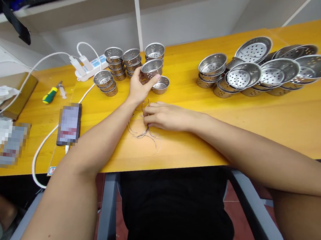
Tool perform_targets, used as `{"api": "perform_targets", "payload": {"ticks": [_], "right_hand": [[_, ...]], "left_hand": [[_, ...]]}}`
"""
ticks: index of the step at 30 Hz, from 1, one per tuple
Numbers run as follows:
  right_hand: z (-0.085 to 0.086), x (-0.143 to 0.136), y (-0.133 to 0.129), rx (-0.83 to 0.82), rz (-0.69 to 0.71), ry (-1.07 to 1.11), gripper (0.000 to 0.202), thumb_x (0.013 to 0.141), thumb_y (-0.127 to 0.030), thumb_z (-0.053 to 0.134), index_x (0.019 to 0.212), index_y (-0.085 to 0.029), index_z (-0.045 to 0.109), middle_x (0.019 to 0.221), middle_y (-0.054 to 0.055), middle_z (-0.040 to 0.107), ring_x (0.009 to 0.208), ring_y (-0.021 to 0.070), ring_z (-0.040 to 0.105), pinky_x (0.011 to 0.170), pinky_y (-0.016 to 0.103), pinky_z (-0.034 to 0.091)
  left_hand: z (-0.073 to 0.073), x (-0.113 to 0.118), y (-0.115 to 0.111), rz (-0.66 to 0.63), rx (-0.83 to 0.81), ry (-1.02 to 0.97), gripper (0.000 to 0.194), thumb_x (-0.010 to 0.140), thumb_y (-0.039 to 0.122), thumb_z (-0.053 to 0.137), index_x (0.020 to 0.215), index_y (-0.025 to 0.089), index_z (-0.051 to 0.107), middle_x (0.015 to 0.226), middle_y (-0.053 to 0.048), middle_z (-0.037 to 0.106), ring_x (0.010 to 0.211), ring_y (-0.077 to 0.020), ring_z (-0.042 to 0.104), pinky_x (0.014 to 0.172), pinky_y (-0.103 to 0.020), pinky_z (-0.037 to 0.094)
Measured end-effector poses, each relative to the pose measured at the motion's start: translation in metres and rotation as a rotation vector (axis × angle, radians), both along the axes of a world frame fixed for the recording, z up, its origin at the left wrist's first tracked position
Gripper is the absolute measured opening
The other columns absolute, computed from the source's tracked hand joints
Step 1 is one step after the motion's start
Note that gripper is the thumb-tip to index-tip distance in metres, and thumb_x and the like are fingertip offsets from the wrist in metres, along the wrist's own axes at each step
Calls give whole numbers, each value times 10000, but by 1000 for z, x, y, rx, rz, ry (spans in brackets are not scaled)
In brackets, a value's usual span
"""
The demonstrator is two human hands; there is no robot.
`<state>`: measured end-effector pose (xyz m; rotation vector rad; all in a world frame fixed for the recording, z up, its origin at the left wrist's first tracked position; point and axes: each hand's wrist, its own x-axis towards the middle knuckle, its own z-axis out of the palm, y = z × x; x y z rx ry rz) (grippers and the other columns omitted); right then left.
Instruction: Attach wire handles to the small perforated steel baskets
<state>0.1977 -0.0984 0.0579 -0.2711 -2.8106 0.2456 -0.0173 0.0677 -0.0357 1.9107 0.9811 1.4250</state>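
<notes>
The bare left arm (83, 161) stretches across the front edge of the flat, yellow wooden table (180, 149), the left hand (139, 89) gripping between thumb and fingers. The bare right arm (249, 148) slants in; the right hand (163, 116), palm down, fingers bent, lies nearer that edge.

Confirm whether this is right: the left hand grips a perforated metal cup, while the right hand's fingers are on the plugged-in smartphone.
Not quite. The head view shows the right hand at the thin curved wires on the desk, well away from the smartphone. The left hand does grip a perforated metal cup.
</notes>
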Motion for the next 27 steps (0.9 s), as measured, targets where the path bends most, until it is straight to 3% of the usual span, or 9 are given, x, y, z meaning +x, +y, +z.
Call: {"api": "perform_targets", "payload": {"ticks": [5,9,14,27], "right_hand": [[0,1,1,102,-5,12,245,1210,-142,615,1037,-199,779,1150,118,758,1016,273,571,923,408,463],[3,4,0,65,-6,78,264,1224,-161,556,1021,-204,720,1085,110,733,992,262,587,875,382,485],[9,13,3,-87,-50,212,161,1213,-222,572,1116,-227,700,1093,84,723,923,232,636,821,345,512],[12,25,14,-51,-57,292,150,1184,-210,601,1128,-221,740,1102,84,769,939,231,683,830,345,527]], "left_hand": [[-1,2,-3,2,6,-5,1075,842,1036,838,1607,351,521,1571,-147,739,1502,-368,772,1354,-662,603],[2,2,-7,28,72,25,1176,808,1029,876,1694,382,453,1681,-154,658,1576,-386,709,1369,-637,585],[11,3,-14,55,128,49,1131,804,1016,890,1665,389,510,1650,-125,651,1600,-387,675,1404,-620,558],[10,2,-12,13,198,95,1109,845,982,882,1683,362,506,1697,-124,657,1671,-394,648,1477,-622,491]]}}
